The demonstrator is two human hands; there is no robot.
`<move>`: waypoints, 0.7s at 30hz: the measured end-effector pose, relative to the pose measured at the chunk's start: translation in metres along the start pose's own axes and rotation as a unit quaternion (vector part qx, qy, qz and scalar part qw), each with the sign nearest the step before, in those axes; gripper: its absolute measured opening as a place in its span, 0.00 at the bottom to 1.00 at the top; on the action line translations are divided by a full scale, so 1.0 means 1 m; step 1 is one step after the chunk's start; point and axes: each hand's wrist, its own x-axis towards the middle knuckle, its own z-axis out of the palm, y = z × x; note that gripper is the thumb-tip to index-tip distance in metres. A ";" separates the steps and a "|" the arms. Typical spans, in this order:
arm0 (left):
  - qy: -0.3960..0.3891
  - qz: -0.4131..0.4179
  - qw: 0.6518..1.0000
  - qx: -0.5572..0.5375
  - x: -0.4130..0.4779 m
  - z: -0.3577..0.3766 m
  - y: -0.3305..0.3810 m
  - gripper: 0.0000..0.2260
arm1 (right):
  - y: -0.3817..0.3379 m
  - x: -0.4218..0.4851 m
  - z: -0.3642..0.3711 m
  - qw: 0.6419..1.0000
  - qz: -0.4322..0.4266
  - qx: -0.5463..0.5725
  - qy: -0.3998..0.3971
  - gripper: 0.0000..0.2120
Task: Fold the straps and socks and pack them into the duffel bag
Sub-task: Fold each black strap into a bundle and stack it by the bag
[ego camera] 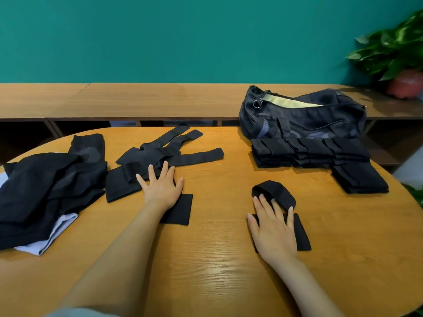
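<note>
The table [206,271] is grained wood with a glossy varnished sheen. The straps [170,154] are matt black woven cloth. The socks [45,191] are soft, matt dark cloth. The bag [320,120] is dull dark fabric with a metal ring [257,104]. The leaves [393,46] look glossy.

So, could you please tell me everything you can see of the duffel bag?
The duffel bag is dark navy soft fabric with fainter blue-grey patches. It sits slumped at the far right of the wooden table. Its top zip gapes open, showing a pale yellowish lining, and a metal ring hangs by the zip's left end. Stacks of folded black pieces lie right against its near side.
</note>
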 end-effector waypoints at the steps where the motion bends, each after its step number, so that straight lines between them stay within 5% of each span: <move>1: 0.001 0.003 1.000 -0.001 -0.001 0.000 0.000 0.26 | -0.001 0.000 0.000 1.000 -0.005 -0.002 -0.007 0.42; 7: 0.037 0.036 0.998 -0.046 -0.007 -0.005 0.004 0.21 | -0.027 -0.003 0.003 0.997 -0.068 0.007 -0.028 0.49; 10: 0.096 0.173 0.974 -0.113 -0.022 -0.011 0.015 0.16 | -0.043 -0.007 0.005 0.996 -0.087 0.007 -0.027 0.46; 15: -0.011 0.304 0.936 -0.177 -0.051 -0.010 0.054 0.18 | -0.051 -0.019 0.006 0.993 -0.113 0.016 -0.019 0.40; 18: 0.037 0.261 0.943 -0.202 -0.054 0.000 0.070 0.13 | -0.053 -0.029 0.008 0.994 -0.111 0.018 -0.006 0.34; 21: 0.082 0.125 0.950 -0.273 -0.049 0.002 0.082 0.08 | -0.053 -0.035 0.009 0.992 -0.121 0.024 -0.012 0.38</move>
